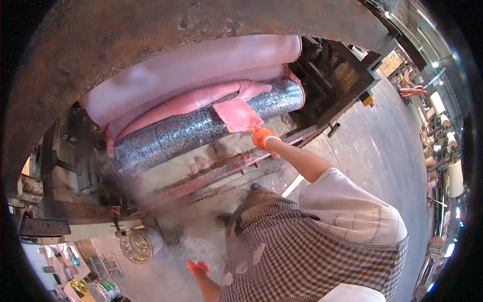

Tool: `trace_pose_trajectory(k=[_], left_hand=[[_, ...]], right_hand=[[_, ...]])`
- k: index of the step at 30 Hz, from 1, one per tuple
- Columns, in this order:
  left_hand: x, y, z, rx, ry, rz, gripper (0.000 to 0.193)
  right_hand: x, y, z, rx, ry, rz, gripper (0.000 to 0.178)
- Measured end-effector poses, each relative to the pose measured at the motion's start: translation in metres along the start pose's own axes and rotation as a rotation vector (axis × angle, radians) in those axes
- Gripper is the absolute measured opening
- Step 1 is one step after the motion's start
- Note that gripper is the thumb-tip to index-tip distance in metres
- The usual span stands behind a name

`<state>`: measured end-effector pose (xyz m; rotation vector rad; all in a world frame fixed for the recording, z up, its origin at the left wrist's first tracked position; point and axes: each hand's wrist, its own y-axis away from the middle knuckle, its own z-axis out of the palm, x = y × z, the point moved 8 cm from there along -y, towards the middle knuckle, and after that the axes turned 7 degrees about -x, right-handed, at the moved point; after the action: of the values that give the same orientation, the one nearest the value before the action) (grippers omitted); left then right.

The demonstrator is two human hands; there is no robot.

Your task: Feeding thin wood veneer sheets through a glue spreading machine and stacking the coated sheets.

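Note:
My right hand (262, 138), in an orange glove, is closed round the handle end of a broad flat scraper (237, 115) smeared with pink paste. The scraper's blade lies over a shiny, speckled metal roller (176, 137). A thick roll of pink paste (188, 102) lies along the roller's far side, partly folded over near the right end. Behind it is a larger roller (201, 70) covered in smooth pink. Low down beside my checked apron, my left hand (198, 269) wears a reddish glove; its thumb stands apart from the fingers, and no object shows in it.
A rusty machine beam (151, 38) arches over the rollers. A pink-stained ledge (216, 177) runs along the machine's near side. On the floor at lower left stands a paste-spattered bucket (141, 245). Rolls of material (455, 179) line the far right.

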<state>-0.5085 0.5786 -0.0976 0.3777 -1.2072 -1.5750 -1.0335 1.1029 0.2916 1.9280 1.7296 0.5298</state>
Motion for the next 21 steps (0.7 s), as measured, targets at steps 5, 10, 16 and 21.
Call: trace_pose_trajectory(k=[5, 10, 16, 21], left_hand=[[0.068, -0.068, 0.053, -0.311, -0.051, -0.001, 0.066], [0.066, -0.072, 0.168, -0.062, -0.265, 0.188, 0.06], [0.005, -0.038, 0.167, 0.248, -0.394, 0.169, 0.044], [-0.096, -0.02, 0.072, 0.339, -0.48, -0.033, 0.054]], right_hand=[[-0.122, 0.024, -0.049, 0.215, 0.032, -0.485, 0.041], [-0.193, -0.038, -0.1, 0.49, 0.328, -0.467, 0.033], [-0.15, -0.107, -0.135, 0.462, 0.67, -0.343, 0.032], [-0.054, -0.139, -0.127, 0.28, 0.706, -0.17, 0.044]])
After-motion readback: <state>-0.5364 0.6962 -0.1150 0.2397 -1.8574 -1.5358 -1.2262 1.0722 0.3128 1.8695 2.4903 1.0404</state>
